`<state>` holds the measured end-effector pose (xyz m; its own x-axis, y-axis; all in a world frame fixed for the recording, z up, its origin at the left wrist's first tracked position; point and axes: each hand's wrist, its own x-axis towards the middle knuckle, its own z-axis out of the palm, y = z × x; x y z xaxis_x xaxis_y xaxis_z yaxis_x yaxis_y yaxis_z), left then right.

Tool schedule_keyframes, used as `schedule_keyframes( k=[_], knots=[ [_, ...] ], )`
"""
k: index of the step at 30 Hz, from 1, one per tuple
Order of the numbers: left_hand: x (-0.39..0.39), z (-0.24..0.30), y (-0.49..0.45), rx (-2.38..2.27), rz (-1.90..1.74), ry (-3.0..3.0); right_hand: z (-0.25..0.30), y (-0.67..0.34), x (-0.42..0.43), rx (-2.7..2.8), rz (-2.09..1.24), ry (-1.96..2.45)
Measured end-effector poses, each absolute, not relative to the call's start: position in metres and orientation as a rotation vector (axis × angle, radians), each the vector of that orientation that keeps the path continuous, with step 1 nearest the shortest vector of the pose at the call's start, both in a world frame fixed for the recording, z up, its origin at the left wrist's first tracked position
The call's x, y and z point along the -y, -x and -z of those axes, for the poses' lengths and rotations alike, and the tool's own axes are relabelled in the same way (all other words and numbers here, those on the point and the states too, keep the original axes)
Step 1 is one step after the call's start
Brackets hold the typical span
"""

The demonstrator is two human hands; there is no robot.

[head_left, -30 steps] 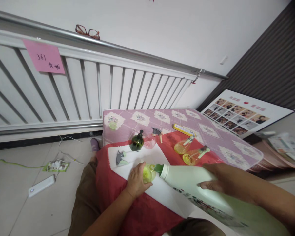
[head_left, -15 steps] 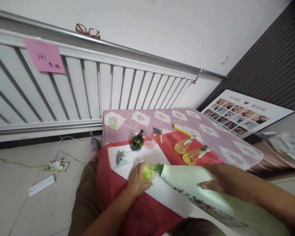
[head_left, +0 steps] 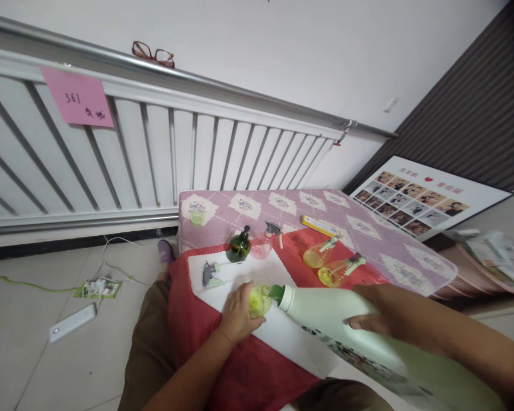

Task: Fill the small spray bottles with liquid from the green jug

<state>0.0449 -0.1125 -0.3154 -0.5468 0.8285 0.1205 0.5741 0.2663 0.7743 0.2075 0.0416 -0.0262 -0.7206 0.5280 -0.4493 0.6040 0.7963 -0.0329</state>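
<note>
My left hand (head_left: 239, 314) is wrapped round a small clear spray bottle (head_left: 259, 301) with yellow-green liquid inside, standing on a white sheet (head_left: 235, 278). My right hand (head_left: 377, 314) grips a large pale green detergent jug (head_left: 334, 308), tilted so its green spout (head_left: 276, 293) meets the small bottle's mouth. Left of my left hand lies a grey and green spray head (head_left: 211, 275). Behind it stand a dark green pump bottle (head_left: 240, 246) and a pink spray bottle (head_left: 263, 245).
Two yellow spray bottles (head_left: 319, 254) lie on the red cloth (head_left: 297, 240). A yellow box (head_left: 320, 226) and a green cap (head_left: 197, 217) rest on the patterned tablecloth (head_left: 368, 227). A radiator (head_left: 154, 142) runs behind; a power strip (head_left: 97, 288) is on the floor.
</note>
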Motion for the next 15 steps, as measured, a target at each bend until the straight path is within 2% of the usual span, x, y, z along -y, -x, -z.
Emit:
schedule_keyframes(
  k=[5, 15],
  knots=[
    [0.1125, 0.3162, -0.0452, -2.232, -1.171, -1.273, 0.0213, -0.2047, -0.0408, -2.465, 0.365, -0.813],
    [0.1121, 0.3189, -0.0458, -2.242, -1.187, -1.281, 0.0262, -0.2074, -0.0425, -2.509, 0.353, -0.838]
  ],
)
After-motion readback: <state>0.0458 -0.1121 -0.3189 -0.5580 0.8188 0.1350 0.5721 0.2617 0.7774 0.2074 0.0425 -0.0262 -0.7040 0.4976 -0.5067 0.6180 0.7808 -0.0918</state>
